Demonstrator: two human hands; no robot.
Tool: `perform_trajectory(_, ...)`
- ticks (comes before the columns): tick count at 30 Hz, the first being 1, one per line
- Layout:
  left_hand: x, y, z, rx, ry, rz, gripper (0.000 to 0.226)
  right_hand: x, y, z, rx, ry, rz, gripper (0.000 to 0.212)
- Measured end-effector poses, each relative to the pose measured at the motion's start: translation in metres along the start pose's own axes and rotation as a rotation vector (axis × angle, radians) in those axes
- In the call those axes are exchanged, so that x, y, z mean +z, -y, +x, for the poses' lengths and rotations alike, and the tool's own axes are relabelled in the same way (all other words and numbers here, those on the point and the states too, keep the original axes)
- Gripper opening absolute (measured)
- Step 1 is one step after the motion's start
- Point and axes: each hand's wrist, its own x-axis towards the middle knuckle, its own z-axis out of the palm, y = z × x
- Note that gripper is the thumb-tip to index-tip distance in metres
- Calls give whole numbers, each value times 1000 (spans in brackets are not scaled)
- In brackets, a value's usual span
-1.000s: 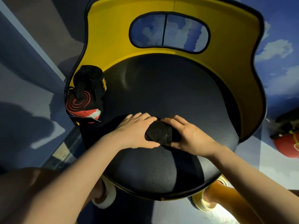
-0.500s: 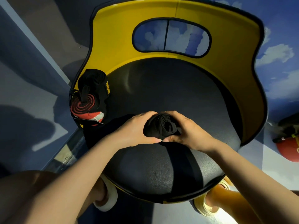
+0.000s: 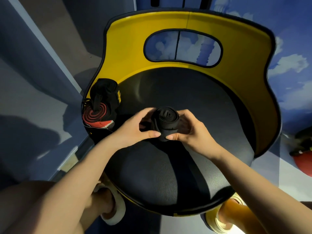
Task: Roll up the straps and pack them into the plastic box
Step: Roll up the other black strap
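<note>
A black strap [image 3: 165, 122] wound into a thick roll is held above the black seat [image 3: 202, 107] of a yellow chair, its spiral end facing up. My left hand [image 3: 135, 129] grips its left side and my right hand [image 3: 192, 130] grips its right side, thumbs meeting on the near side. The strap's loose tail [image 3: 185, 166] runs down over the seat toward the front edge. At the seat's left edge stand two rolled straps: a red-and-black one [image 3: 97, 115] and a black one with a yellow mark [image 3: 108, 92]. No plastic box is clearly seen.
The yellow backrest [image 3: 244, 68] with an oval cut-out curves round the far and right sides of the seat. A blue wall and ledge lie to the left. A red object [image 3: 303, 164] sits at the right edge. My feet in light slippers [image 3: 116, 208] are below the seat.
Both hands lifted the black roll off the seat and tipped it, so its spiral end now faces up. The view pulled back and up.
</note>
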Motion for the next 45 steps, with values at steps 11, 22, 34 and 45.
perform_trajectory(11,-27,-29,-15,11,-213,274,62,41,25,14,-93,-85,-196,64)
perform_trajectory(22,-80,-32,9,-19,-143,674,75,84,26,64,11,-134,-80,63)
perform_trajectory(34,-92,5,25,-111,-160,772,71,113,9,102,67,-109,-182,59)
perform_trajectory(45,-85,13,13,-91,-219,1031,78,98,18,91,120,-2,-510,74)
